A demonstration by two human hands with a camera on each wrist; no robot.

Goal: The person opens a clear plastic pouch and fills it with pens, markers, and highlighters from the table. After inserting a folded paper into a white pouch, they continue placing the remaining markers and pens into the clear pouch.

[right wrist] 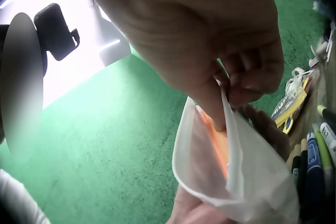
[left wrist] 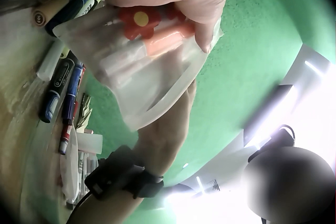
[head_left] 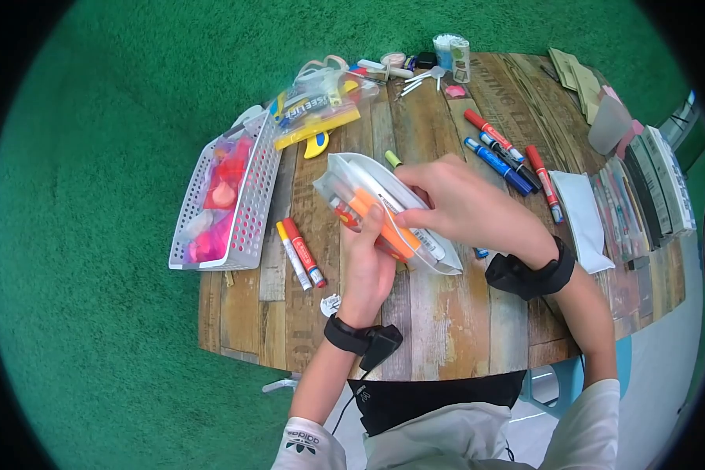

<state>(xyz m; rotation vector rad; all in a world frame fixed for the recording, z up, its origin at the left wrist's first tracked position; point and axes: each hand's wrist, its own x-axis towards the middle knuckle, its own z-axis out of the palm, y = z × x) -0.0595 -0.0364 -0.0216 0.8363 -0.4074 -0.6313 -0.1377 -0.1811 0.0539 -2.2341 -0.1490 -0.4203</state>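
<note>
A translucent zip pouch [head_left: 333,176] with red flower prints [left wrist: 140,20] is held up over the wooden table. My left hand [head_left: 368,266] grips it from below, the thumb pressed on its near face. Inside shows an orange marker [left wrist: 168,40], along with white pens in the head view. My right hand [head_left: 466,200] is at the pouch's mouth. In the right wrist view, the right thumb [right wrist: 212,108] reaches inside while the curled fingers stay outside, pinching the pouch's wall [right wrist: 231,134] between them. Part of the contents is hidden behind the right hand.
Left of the hands lie a red marker [head_left: 304,252] and a yellow-capped marker [head_left: 294,254]. Red, blue and black markers [head_left: 500,166] lie at right. A white basket [head_left: 251,211] stands at the left edge, beside a yellow-edged plastic bag [head_left: 321,106]. Books [head_left: 658,184] stand far right.
</note>
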